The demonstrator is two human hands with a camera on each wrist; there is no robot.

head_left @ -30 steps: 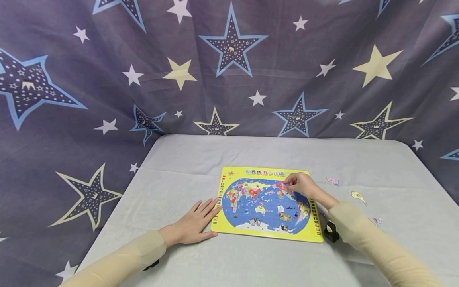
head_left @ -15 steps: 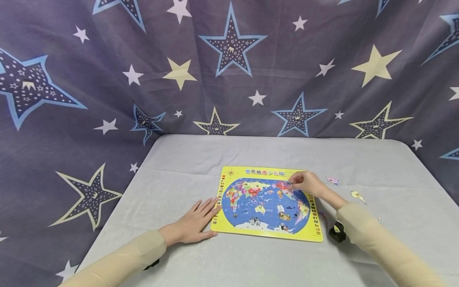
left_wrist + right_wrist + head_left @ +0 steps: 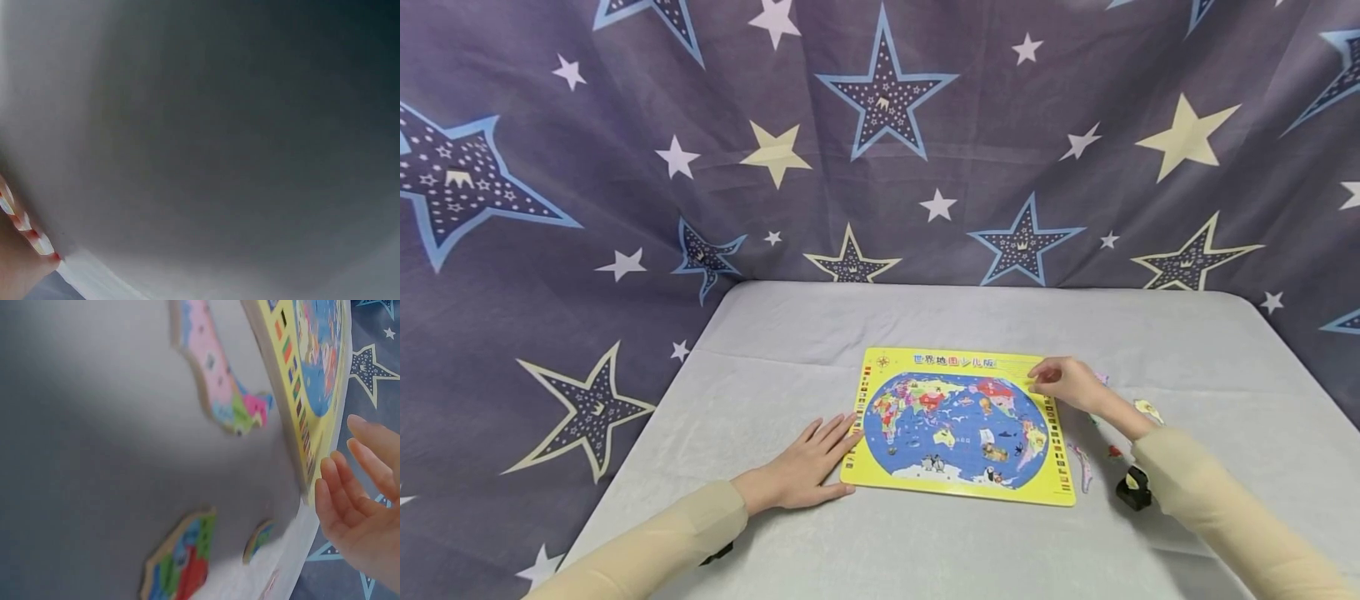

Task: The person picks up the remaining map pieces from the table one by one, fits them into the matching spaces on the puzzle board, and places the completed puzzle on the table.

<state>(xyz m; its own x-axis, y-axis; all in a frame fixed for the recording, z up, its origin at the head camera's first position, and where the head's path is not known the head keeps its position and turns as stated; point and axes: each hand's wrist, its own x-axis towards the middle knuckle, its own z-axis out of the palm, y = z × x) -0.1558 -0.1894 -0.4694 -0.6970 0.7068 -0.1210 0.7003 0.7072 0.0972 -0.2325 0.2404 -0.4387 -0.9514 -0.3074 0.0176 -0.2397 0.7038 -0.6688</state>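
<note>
A yellow-bordered world map puzzle board (image 3: pixel 958 493) lies on the table. My left hand (image 3: pixel 805 467) rests flat on the table with spread fingers, its fingertips on the board's left edge. Over the board's upper right corner hovers my right hand (image 3: pixel 1070 383). In the right wrist view its fingers (image 3: pixel 334 481) are loosely bent, and nothing shows between them. Right of the board lie a long pink puzzle piece (image 3: pixel 1085 468), a red and green piece (image 3: pixel 187 559), a small blue-green piece (image 3: pixel 257 541) and a yellow piece (image 3: pixel 1147 409). Another pink piece (image 3: pixel 1102 378) is partly hidden behind the right hand.
A light grey cloth covers the table (image 3: pixel 790 333). Behind and to the left hangs a dark curtain (image 3: pixel 715 100) with stars. A black wrist device (image 3: pixel 1133 488) sits under the right sleeve. The left wrist view shows mostly blurred grey cloth.
My right hand has moved right, off the red part of the map to the board's upper right corner. Pieces beside the board have come into sight. The left hand has not moved.
</note>
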